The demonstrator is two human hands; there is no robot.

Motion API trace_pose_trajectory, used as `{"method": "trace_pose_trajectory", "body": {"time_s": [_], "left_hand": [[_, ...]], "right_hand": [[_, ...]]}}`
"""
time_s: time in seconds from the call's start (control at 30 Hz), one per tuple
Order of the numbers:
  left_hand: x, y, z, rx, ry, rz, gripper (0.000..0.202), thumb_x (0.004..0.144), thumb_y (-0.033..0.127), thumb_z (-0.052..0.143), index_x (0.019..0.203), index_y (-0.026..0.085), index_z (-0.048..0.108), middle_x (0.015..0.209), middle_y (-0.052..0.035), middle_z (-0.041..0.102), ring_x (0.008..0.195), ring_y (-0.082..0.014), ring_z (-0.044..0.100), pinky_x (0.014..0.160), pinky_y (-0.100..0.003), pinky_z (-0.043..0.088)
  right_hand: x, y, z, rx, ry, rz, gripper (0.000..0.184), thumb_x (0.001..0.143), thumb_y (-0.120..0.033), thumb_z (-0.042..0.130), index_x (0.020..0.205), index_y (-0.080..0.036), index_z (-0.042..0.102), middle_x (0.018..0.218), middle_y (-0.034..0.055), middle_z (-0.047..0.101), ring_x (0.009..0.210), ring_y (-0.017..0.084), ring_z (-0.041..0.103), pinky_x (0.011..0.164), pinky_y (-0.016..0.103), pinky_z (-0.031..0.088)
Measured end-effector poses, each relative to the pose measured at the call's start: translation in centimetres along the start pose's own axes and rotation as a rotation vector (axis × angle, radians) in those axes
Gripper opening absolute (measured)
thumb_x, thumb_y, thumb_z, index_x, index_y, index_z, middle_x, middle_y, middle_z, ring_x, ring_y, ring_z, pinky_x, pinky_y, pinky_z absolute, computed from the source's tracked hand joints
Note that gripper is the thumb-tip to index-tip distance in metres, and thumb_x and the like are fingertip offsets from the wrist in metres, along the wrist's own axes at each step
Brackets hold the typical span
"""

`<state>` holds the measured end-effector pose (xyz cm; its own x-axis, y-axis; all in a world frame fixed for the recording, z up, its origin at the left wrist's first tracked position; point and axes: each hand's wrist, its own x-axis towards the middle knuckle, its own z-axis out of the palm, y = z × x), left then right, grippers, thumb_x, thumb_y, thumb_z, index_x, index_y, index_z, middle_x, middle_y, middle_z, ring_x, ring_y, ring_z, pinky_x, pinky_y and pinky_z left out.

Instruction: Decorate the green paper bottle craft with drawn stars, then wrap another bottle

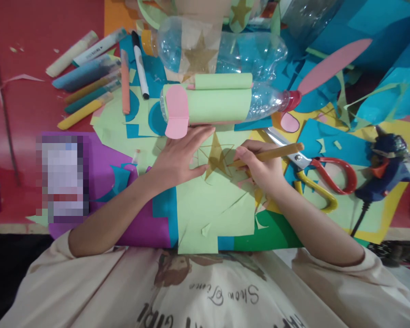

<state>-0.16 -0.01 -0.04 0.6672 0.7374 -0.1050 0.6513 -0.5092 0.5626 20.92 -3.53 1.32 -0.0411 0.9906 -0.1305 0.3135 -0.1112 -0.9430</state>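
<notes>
While the left hand (181, 157) lies spread, the right (262, 167) grips a marker (280, 151) near the edge of a star (216, 157).

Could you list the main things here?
Held marker: one, ochre, centre
Stars: at least three, gold-brown, centre and top
Paper: many pieces, mixed colours, throughout
Red-capped bottle: one, clear, green-wrapped, upper centre
Orange-capped bottle: one, clear, behind it
Loose markers: at least seven, mixed colours, upper left
Scissors: one, red-and-yellow handles, right
Glue gun: one, dark blue, right
Phone: one, blurred, left
Long strip: one, pink, upper right
Table: one, red, underneath
Shirt: one, pale, bottom
Left hand: one, bare, on paper
Right hand: one, bare, gripping held marker
</notes>
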Motion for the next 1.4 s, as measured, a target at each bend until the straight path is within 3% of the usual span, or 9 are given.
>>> {"method": "trace_pose_trajectory", "body": {"time_s": [0.47,0.77,1.1,1.4], "left_hand": [[0.0,0.0,0.0,-0.008,0.009,-0.001,0.069,0.087,0.037,0.055,0.149,0.020,0.030,0.154,-0.0095,0.040,0.140,-0.0296,0.037,0.115,-0.046,0.030],[0.1,0.1,-0.1,-0.010,-0.001,-0.016,0.069,0.086,0.037,0.055,0.149,0.020,0.031,0.154,-0.0096,0.040,0.140,-0.0300,0.037,0.116,-0.047,0.030],[0.1,0.4,-0.3,0.014,-0.032,-0.041,0.072,0.086,0.035,0.058,0.150,0.018,0.030,0.154,-0.0113,0.039,0.141,-0.0305,0.036,0.117,-0.044,0.029],[0.1,0.3,-0.2,-0.003,-0.016,-0.037,0.071,0.085,0.036,0.057,0.149,0.019,0.030,0.155,-0.0101,0.039,0.141,-0.0304,0.037,0.116,-0.046,0.031]], "right_hand": [[-0.1,0.7,0.3,-0.132,0.031,0.015,0.028,0.075,-0.035,0.061,0.055,-0.019,0.050,0.049,-0.0039,0.050,0.047,0.008,0.041,0.046,0.024,0.029],[0.0,-0.1,0.3,-0.206,-0.058,0.041,0.026,0.068,-0.026,0.053,0.048,-0.021,0.038,0.045,-0.0047,0.041,0.046,0.007,0.034,0.045,0.024,0.025],[-0.1,-0.3,0.0,-0.181,-0.174,0.055,0.022,0.064,-0.026,0.050,0.046,-0.021,0.037,0.044,-0.0049,0.038,0.045,0.006,0.031,0.043,0.023,0.024],[0.1,-0.1,-0.1,-0.070,0.016,0.035,0.026,0.073,-0.031,0.057,0.053,-0.021,0.045,0.046,-0.0049,0.045,0.045,0.008,0.038,0.046,0.024,0.029]]}}
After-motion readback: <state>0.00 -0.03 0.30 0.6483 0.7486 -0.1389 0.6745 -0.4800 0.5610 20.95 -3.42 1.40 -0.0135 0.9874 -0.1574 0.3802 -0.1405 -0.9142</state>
